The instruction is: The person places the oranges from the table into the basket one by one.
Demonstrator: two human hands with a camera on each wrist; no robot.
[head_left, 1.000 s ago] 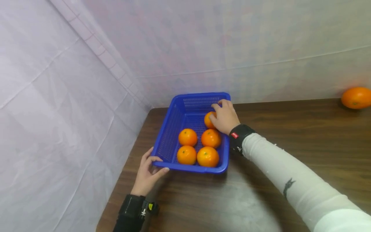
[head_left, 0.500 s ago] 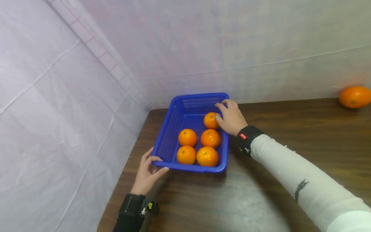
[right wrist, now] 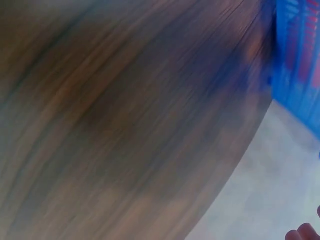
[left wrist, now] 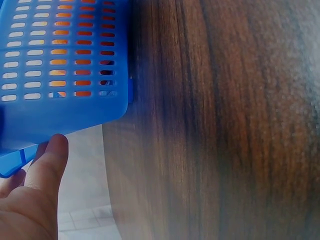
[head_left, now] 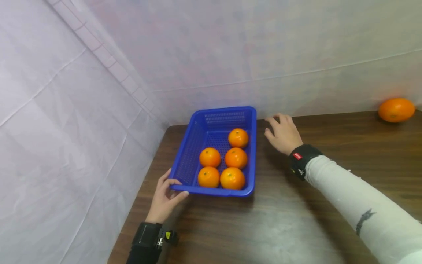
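Note:
A blue slotted plastic basket (head_left: 253, 154) stands on the table with several oranges (head_left: 236, 158) inside, grouped toward its near and right sides. My left hand (head_left: 163, 201) grips the basket's near left corner, fingers over the rim and thumb along the front. In the left wrist view the thumb (left wrist: 50, 165) lies against the basket's slotted wall (left wrist: 65, 107). Right of the basket, my right hand (head_left: 284, 135) hovers over the table with loosely bent fingers and nothing in them. Another orange (head_left: 396, 110) sits at the far right, near the back wall.
The dark wood-grain table (head_left: 211, 227) meets a pale sheet-covered wall (head_left: 280, 55) at its back edge. Another pale sheet (head_left: 59, 146) hangs along the left side. In the right wrist view the basket's side (right wrist: 295, 65) shows at the upper right.
My right hand has let go of the farthest orange in the basket and moved right, out past the rim. The left hand keeps its hold on the corner.

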